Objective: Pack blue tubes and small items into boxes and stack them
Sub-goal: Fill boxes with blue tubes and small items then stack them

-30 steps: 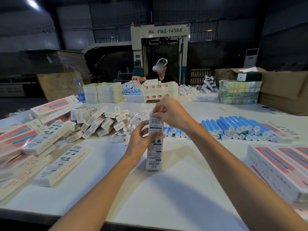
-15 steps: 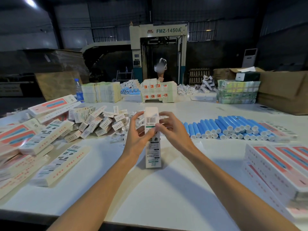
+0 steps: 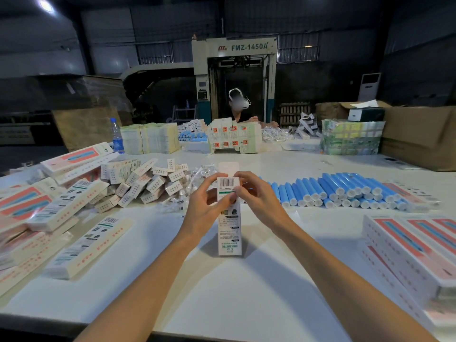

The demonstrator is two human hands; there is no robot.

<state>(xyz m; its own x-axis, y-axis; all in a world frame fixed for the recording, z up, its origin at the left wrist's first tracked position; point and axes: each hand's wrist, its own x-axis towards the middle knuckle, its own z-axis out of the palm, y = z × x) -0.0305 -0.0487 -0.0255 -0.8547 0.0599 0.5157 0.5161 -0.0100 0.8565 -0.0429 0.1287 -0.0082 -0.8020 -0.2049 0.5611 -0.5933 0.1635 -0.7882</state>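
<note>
Head view: the box (image 3: 229,233) stands upright on the worktop (image 3: 246,292), near centre, its top flap (image 3: 229,167) standing open. Left hand (image 3: 203,214) and right hand (image 3: 260,206) both pinch its upper end, fingers (image 3: 207,182) curled round the barcode panel. I'd brace with the left, fold the flap down with the right and tuck it in square. The box is tall, slim and white, printed in green and black.

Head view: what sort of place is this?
Probably a factory packing floor: a big industrial machine marked FMZ-1450A at the back, a long white table with rows of blue tubes, and stacks of printed cartons.
</note>
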